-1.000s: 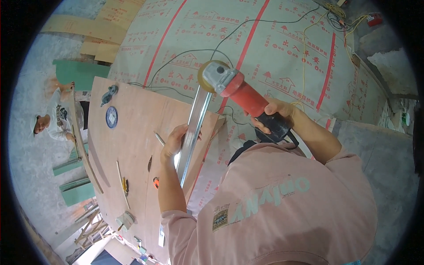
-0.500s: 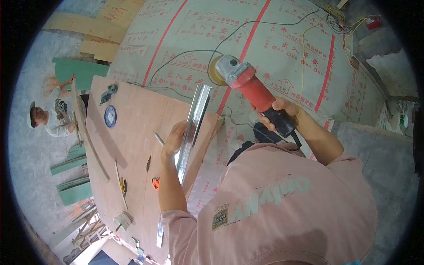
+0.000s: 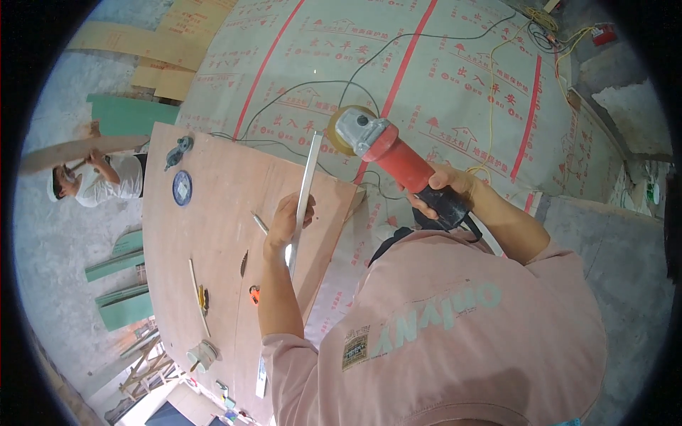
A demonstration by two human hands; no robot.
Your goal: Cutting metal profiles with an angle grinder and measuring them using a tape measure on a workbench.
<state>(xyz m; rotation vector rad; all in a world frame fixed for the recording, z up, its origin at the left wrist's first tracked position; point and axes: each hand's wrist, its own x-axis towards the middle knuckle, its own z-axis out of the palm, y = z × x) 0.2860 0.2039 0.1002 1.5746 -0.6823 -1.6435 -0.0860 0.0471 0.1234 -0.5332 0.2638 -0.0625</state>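
My left hand (image 3: 285, 220) is closed around a shiny metal channel (image 3: 307, 174), which stands up past the edge of a plywood-topped table. One narrow side of the channel faces me. My right hand (image 3: 458, 186) wraps the black rear handle of a red and grey angle grinder (image 3: 406, 163). The grinder's yellowish disc (image 3: 337, 131) is beside the channel's far end, with a small gap between them. Whether the disc is spinning I cannot tell.
On the plywood table (image 3: 220, 234) lie a blue round disc (image 3: 182, 188), a grey tool (image 3: 179, 152), a yellow-handled knife (image 3: 204, 301), an orange tool (image 3: 255, 295) and a white pot (image 3: 203, 355). Cables (image 3: 405, 35) cross the printed floor sheeting. At left, a co-worker (image 3: 106, 177) holds a long board (image 3: 78, 150).
My left hand has turned the channel, so a narrower side shows. The grinder has shifted slightly left and down, nearer the channel's tip. The co-worker's board has swung away from the table to head height.
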